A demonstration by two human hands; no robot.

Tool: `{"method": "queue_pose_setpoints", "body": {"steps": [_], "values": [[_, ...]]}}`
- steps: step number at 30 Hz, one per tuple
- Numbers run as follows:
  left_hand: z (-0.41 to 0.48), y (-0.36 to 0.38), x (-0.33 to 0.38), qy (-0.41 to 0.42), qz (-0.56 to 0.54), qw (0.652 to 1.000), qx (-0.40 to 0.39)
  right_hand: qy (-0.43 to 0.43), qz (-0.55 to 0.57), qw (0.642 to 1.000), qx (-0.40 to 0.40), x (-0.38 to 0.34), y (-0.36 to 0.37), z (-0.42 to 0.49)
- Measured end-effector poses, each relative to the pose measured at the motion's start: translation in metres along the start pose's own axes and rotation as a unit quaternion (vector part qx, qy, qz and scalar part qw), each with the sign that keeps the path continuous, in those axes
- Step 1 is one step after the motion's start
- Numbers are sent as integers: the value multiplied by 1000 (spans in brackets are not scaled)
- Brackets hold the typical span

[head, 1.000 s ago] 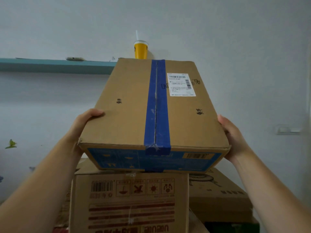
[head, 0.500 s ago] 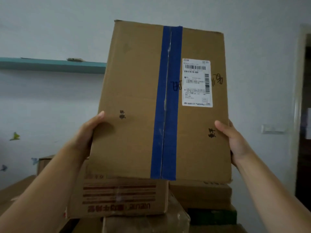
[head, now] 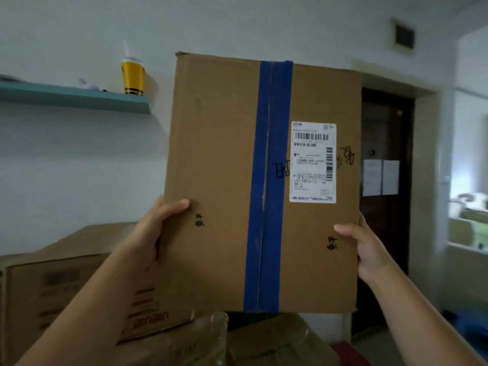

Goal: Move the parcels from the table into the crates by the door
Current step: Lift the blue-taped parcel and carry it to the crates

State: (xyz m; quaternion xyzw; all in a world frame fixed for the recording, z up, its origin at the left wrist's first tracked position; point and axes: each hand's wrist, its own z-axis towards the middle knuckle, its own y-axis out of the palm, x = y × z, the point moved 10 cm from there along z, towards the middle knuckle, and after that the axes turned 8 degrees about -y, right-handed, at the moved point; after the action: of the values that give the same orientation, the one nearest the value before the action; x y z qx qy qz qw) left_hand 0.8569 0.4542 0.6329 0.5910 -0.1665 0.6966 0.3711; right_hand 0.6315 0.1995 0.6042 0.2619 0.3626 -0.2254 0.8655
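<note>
While the left grip and right grip clamp its side edges, thumbs on the front, the taped parcel is held upright at frame centre. Lower left, cardboard boxes lie behind it. Upper left, a yellow cup stands on a shelf. A dark door shows at right.

Matt brown cardboard parcel with smooth blue plastic tape strip; white paper label at two o'clock of its face.
</note>
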Motion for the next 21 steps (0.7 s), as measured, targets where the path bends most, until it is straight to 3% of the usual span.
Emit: {"method": "queue_pose_setpoints", "body": {"steps": [10,21], "values": [[23,124,-84,-87,-26,991,-94,11,-86,992,87,-26,-128,-47],[54,286,-183,-158,-37,979,-122,23,-131,981,140,-47,-301,-45]]}}
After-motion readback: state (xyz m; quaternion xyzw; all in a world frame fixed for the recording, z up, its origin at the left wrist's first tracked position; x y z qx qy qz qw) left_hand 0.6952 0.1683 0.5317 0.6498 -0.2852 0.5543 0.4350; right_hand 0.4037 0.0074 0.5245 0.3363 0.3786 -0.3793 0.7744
